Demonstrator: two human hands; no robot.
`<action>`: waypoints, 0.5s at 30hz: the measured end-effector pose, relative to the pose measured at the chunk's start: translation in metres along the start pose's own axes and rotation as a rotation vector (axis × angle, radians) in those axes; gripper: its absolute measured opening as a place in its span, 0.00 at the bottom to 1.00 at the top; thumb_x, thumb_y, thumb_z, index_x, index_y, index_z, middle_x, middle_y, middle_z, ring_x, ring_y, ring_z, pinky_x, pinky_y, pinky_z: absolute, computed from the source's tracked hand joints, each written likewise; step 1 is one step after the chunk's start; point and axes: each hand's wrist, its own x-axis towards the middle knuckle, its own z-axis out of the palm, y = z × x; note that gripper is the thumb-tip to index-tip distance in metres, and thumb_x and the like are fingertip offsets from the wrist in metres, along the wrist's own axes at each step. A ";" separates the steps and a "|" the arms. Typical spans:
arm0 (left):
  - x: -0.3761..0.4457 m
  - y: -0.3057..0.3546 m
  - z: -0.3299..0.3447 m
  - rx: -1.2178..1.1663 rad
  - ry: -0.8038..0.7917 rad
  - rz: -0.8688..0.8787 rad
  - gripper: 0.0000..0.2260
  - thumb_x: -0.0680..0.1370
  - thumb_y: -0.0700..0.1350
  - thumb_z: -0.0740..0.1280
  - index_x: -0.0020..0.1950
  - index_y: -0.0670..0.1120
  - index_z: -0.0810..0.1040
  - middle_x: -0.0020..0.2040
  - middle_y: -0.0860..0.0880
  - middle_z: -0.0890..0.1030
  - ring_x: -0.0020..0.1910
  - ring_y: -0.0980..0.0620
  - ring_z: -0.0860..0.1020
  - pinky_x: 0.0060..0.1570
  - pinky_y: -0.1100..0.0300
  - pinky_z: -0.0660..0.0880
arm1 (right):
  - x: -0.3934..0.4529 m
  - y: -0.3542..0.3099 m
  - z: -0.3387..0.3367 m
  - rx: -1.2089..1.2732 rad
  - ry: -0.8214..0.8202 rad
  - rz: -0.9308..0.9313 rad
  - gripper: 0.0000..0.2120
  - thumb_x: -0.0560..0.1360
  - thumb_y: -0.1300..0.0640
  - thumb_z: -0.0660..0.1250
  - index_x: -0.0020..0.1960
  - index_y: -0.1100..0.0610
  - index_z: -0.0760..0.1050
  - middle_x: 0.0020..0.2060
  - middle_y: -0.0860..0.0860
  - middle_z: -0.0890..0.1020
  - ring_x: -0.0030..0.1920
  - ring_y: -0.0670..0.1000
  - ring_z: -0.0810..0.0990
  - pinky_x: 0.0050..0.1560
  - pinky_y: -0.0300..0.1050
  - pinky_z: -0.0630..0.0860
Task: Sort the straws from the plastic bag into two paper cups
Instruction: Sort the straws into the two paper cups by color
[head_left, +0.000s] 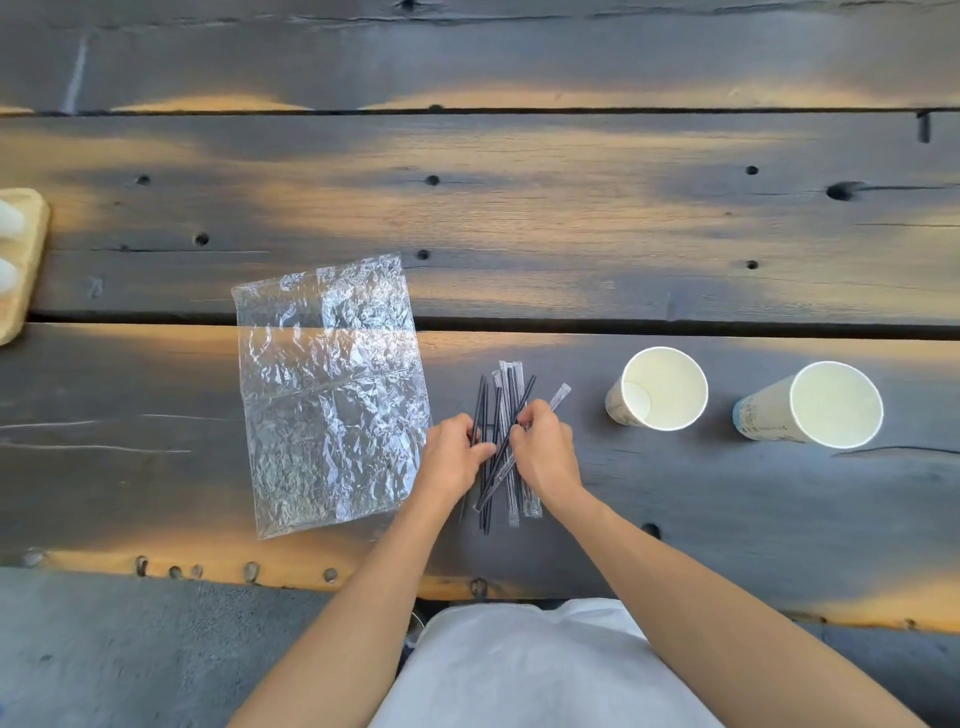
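Observation:
A loose pile of thin black straws (501, 405), some bare and some in clear wrappers, lies on the dark wooden table between my hands. My left hand (453, 457) rests on the pile's left side with its fingers curled onto a few straws. My right hand (543, 452) pinches straws on the pile's right side; a wrapped straw (560, 393) sticks out beyond its fingers. The crumpled clear plastic bag (327, 395) lies flat to the left, with no straws in it. Two white paper cups stand upright and empty to the right, the nearer cup (660, 388) and the farther cup (826, 405).
A light wooden tray (23, 260) with white objects on it sits at the table's left edge. The table's front edge (467, 584) runs just in front of my body. Gaps run between the table's wide planks.

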 end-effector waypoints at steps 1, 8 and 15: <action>0.000 0.000 0.002 0.016 -0.015 0.000 0.13 0.74 0.44 0.75 0.39 0.42 0.72 0.32 0.49 0.71 0.33 0.49 0.68 0.35 0.55 0.68 | 0.002 0.000 0.000 -0.033 -0.003 0.002 0.02 0.79 0.59 0.59 0.50 0.56 0.71 0.46 0.55 0.78 0.44 0.58 0.78 0.40 0.49 0.74; -0.004 0.005 0.015 -0.010 0.013 -0.020 0.17 0.71 0.46 0.77 0.35 0.44 0.69 0.31 0.49 0.71 0.31 0.50 0.66 0.32 0.55 0.65 | 0.008 -0.001 -0.002 -0.259 -0.045 -0.025 0.06 0.79 0.58 0.62 0.51 0.61 0.72 0.50 0.60 0.79 0.51 0.64 0.79 0.45 0.52 0.75; -0.005 0.006 0.014 0.009 -0.014 -0.054 0.12 0.74 0.40 0.71 0.34 0.43 0.70 0.34 0.46 0.75 0.33 0.47 0.72 0.33 0.54 0.70 | 0.009 -0.004 -0.003 -0.373 -0.070 -0.080 0.05 0.77 0.60 0.61 0.43 0.60 0.67 0.49 0.62 0.79 0.49 0.66 0.79 0.42 0.51 0.72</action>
